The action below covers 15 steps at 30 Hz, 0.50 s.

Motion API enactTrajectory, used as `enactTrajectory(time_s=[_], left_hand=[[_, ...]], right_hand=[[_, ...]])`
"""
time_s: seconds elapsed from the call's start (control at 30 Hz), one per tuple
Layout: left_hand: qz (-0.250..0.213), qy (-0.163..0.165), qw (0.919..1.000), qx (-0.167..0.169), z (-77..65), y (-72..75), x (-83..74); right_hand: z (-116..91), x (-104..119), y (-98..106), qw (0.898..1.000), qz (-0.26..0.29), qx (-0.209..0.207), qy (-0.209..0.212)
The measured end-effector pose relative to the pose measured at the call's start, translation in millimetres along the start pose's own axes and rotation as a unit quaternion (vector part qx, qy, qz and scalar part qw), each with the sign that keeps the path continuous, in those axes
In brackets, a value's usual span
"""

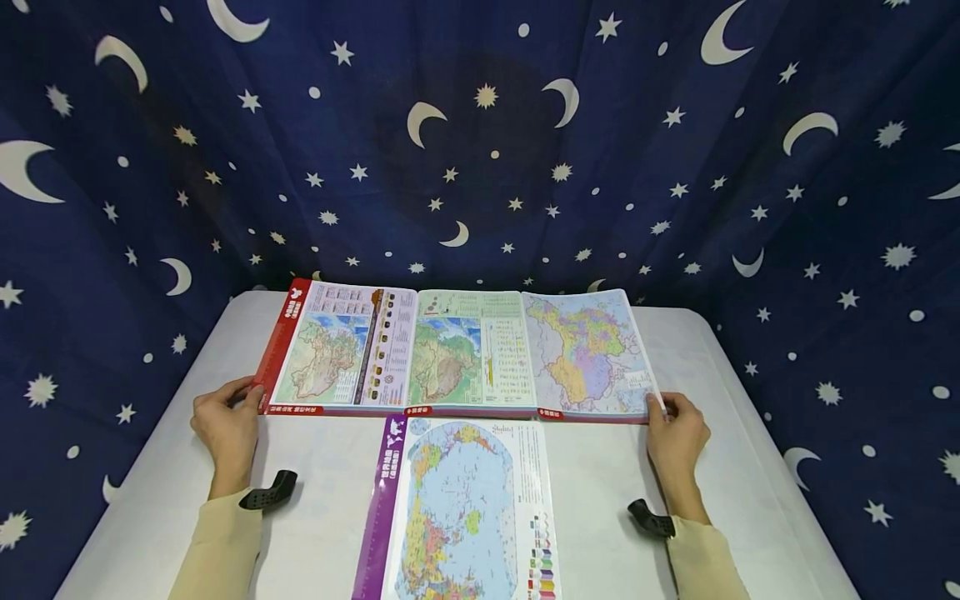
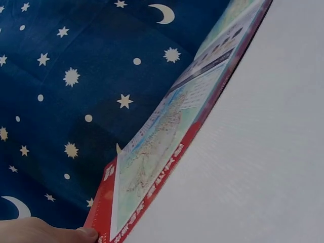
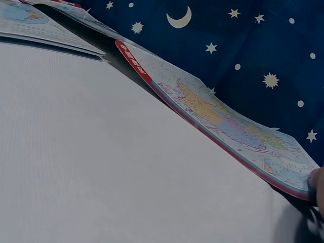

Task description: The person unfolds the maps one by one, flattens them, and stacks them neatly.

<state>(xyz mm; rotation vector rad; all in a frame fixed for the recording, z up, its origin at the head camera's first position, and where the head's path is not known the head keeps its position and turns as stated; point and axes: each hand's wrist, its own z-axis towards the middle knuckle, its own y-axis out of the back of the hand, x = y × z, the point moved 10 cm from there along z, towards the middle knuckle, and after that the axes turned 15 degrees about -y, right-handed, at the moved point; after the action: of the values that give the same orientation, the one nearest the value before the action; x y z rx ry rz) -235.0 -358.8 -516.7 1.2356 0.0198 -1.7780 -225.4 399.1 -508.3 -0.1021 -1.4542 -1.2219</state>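
Observation:
A fold-out map of three panels [image 1: 506, 354] spreads across the far part of the table, with a red strip [image 1: 277, 354] down its left side. At its lower left corner my left hand [image 1: 227, 427] pinches the red strip, the thumb [image 2: 87, 233] lying on top. My right hand [image 1: 678, 437] pinches the lower right corner, its thumb [image 3: 317, 181] over the printed face. In the right wrist view the right panel [image 3: 217, 119] bows and its gripped end lifts off the table. The fingers under the map are hidden.
Nearer than the fold-out lies a second map, a world map [image 1: 468, 508] with a purple strip [image 1: 378, 508], its top edge meeting the fold-out's lower edge. The white table [image 1: 315, 517] ends at a dark blue curtain [image 1: 480, 167] with moons and stars.

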Motion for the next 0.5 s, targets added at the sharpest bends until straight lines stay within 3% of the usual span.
enactTrajectory(time_s=[0.23,0.5], left_hand=[[0.018,-0.003,0.9998,0.001,1.6,-3.6,1.0],[0.027,-0.033,0.9991,-0.001,3.0,-2.6,-3.6]], right_hand=[[-0.8,-2.8,2.5,1.000,0.001,0.006,-0.018],[-1.8,-1.7,5.9,1.000,0.000,-0.011,-0.014]])
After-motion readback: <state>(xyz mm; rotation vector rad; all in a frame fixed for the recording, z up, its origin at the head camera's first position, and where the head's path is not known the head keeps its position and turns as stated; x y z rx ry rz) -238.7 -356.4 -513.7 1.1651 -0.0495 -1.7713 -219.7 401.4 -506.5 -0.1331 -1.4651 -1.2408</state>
